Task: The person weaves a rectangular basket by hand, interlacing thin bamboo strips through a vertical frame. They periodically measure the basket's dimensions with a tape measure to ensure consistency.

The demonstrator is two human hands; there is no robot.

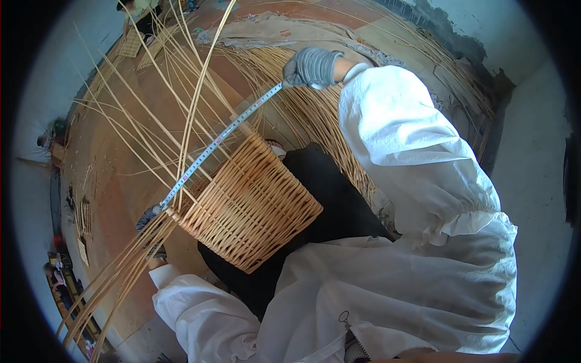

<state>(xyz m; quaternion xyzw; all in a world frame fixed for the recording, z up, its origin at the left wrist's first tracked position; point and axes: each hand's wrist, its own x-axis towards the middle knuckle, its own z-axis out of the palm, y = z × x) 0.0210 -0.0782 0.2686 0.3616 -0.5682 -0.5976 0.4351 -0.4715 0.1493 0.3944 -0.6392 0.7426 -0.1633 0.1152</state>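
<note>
A half-woven wicker basket point(254, 206) rests tilted across my dark-clothed lap, with long uncut canes point(175, 130) fanning out from its rim. A pale blue and white tape measure point(219, 139) stretches straight across the open rim. My right hand point(315, 66), in a grey glove, is closed around the tape's upper end, beyond the basket's far corner. At the near left corner my gloved left hand point(145, 221) pinches the other end against the rim. Bundled canes partly cover that hand's fingers.
Loose canes point(327, 115) lie heaped on the floor beyond my right arm, near a crumpled grey cloth point(284, 30). Another person point(142, 15) is at the far left by flat woven panels point(130, 43). A wall point(535, 151) stands to the right.
</note>
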